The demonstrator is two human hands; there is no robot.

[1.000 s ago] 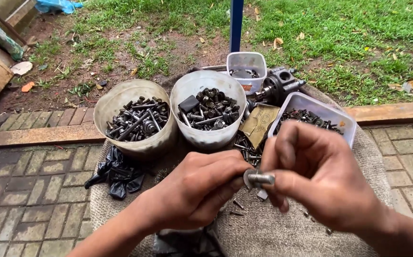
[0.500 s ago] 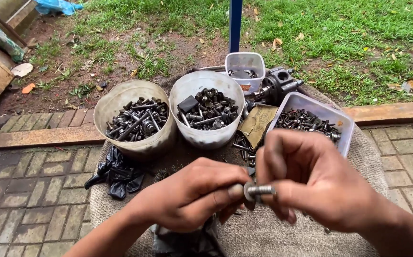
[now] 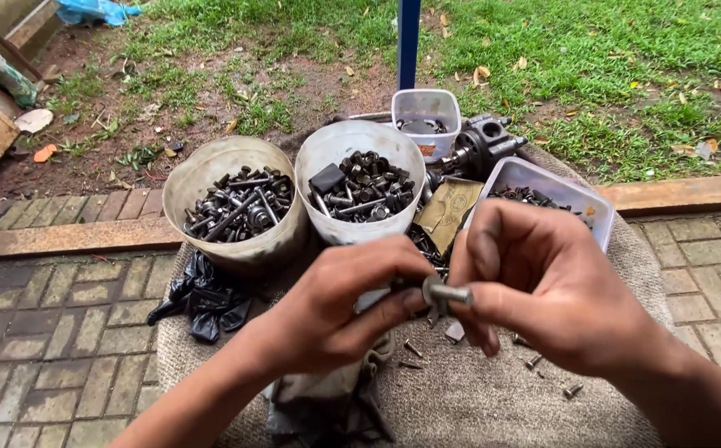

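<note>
My left hand (image 3: 339,307) and my right hand (image 3: 547,282) meet above a burlap-covered surface (image 3: 493,398). Between their fingertips they pinch a short metal bolt (image 3: 445,294) with a washer or nut on it, held level. The left thumb and forefinger hold the head end, while the right fingers grip the shank end. Both hands are grimy. A few loose small screws (image 3: 535,362) lie on the burlap under the hands.
Two round tubs (image 3: 236,203) (image 3: 360,187) of dark bolts and nuts stand behind the hands. A rectangular white tub (image 3: 543,195) of hardware sits at right, a small clear tub (image 3: 427,112) and a metal engine part (image 3: 481,145) further back. Black plastic (image 3: 207,294) lies at left. Brick paving and grass surround.
Both hands have kept the bolt between them and shifted slightly; the right fingers have turned around the shank end. Tubs have not moved.
</note>
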